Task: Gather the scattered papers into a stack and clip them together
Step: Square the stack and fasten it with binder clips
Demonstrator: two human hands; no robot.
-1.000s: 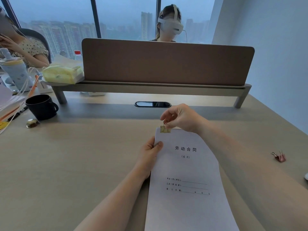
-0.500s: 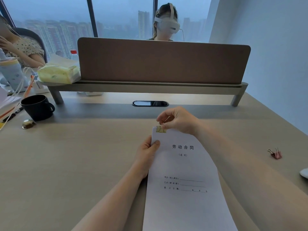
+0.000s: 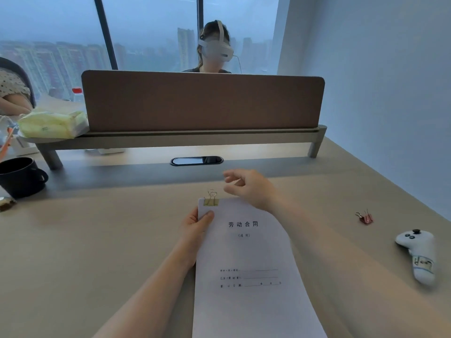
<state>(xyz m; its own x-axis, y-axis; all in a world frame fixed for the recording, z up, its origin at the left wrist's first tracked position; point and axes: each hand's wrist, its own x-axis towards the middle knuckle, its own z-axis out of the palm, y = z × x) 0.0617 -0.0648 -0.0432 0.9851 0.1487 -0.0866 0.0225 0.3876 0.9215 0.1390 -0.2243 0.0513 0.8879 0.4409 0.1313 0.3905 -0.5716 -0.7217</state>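
Dim, bluish daylight enters from the far window (image 3: 146, 32); a soft shadow falls beneath the shelf (image 3: 195, 139). Wide-angle distortion bends the edges; the right hand (image 3: 249, 189) is motion-blurred.

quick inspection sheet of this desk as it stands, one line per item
surface: beige desk, cable port near the divider.
job's things: paper stack with gold binder clip on its top left corner.
clutter: pink binder clip, white controller, black mug, tissue pack.
grippers: left hand grips the stack's left edge; right hand open, just off the clip.
cables: white cords at far left, blurred.
surroundings: brown divider, person in headset, windows.
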